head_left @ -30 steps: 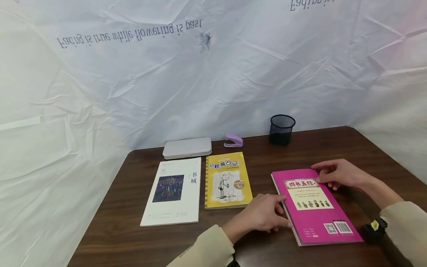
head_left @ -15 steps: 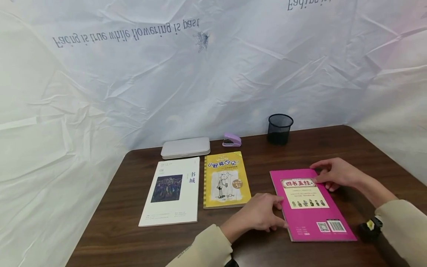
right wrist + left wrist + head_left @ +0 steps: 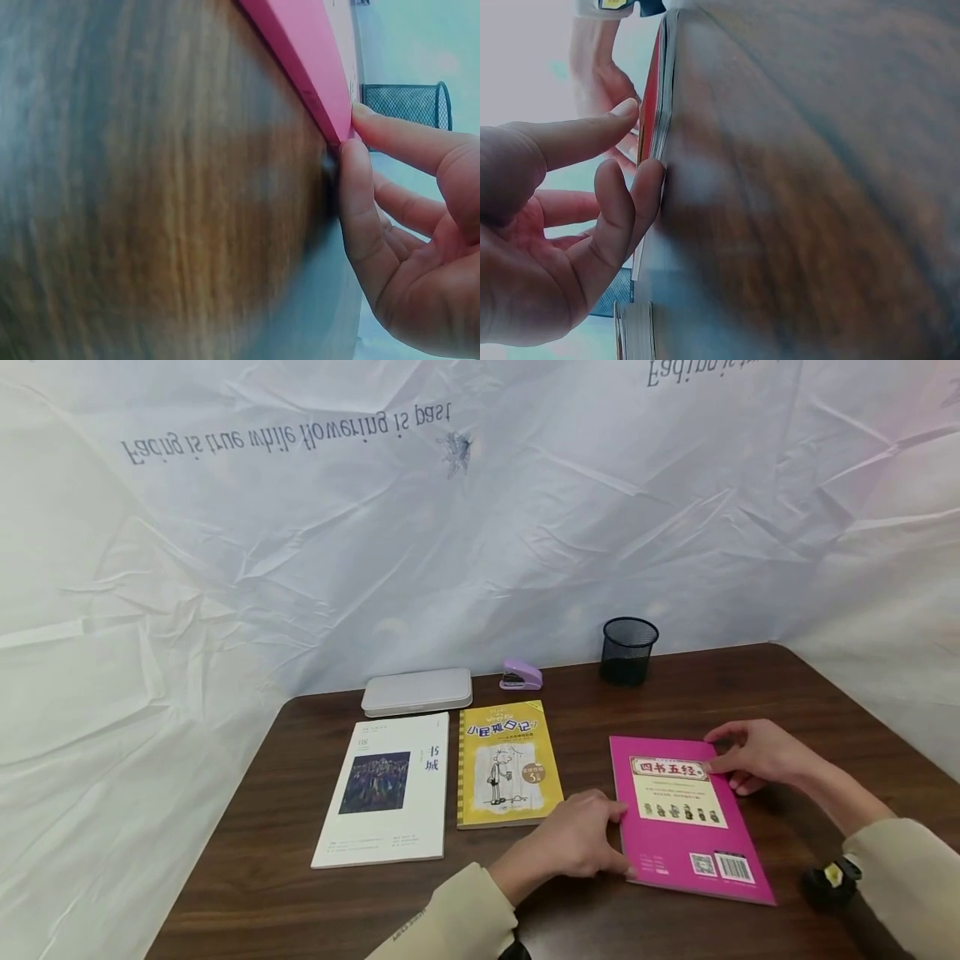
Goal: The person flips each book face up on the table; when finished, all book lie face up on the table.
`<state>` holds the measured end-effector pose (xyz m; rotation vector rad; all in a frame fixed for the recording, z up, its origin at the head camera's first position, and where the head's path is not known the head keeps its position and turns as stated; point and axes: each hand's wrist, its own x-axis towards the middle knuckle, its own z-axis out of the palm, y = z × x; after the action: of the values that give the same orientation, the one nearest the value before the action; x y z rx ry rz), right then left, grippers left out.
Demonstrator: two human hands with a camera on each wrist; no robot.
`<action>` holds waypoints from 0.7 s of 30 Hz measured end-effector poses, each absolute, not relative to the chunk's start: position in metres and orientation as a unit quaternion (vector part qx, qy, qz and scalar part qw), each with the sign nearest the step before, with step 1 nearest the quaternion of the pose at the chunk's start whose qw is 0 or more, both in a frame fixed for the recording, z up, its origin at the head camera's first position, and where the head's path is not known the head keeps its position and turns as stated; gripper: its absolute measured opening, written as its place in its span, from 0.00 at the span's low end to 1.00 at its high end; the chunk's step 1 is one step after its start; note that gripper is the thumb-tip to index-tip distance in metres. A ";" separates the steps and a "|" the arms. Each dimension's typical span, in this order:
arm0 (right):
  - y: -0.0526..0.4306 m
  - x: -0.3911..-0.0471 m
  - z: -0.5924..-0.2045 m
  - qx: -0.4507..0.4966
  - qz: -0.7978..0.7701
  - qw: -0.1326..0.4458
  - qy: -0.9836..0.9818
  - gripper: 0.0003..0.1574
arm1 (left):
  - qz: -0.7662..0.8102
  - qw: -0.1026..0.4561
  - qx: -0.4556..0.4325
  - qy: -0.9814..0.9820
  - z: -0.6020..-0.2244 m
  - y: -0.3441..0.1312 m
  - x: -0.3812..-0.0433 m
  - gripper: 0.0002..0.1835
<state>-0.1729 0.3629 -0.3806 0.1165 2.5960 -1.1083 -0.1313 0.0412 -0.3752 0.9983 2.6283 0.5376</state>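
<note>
A pink book lies on the dark wooden table at the right, between both hands. My left hand pinches its left side; in the left wrist view the thumb reaches the cover while curled fingers meet the page edges. At the far right corner, my right hand pinches the book between thumb and fingers, the thumb on the cover. In the right wrist view the pink edge runs up to that pinch. Left of the left hand lies a yellow book, then a white book.
Along the back of the table sit a pale flat case, a purple stapler and a black mesh pen cup. A white printed cloth hangs behind the table and along its sides.
The pink book has turned clockwise, its near end swinging left. My left hand has shifted slightly with its edge; the right hand stays at the far corner. The other books lie still.
</note>
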 end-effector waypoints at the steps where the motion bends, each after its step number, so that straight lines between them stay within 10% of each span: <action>1: 0.363 -0.172 -0.380 0.043 -0.389 0.158 0.906 0.47 | 0.184 0.137 0.346 0.910 -0.375 0.041 -0.131 0.38; 21: 0.359 -0.167 -0.381 0.071 -0.398 0.149 0.902 0.47 | 0.124 0.132 0.340 0.923 -0.378 0.046 -0.128 0.43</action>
<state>-0.1672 0.3591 -0.3809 0.2039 2.5940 -1.1449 -0.1279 0.0460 -0.3775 0.9862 2.6795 0.3595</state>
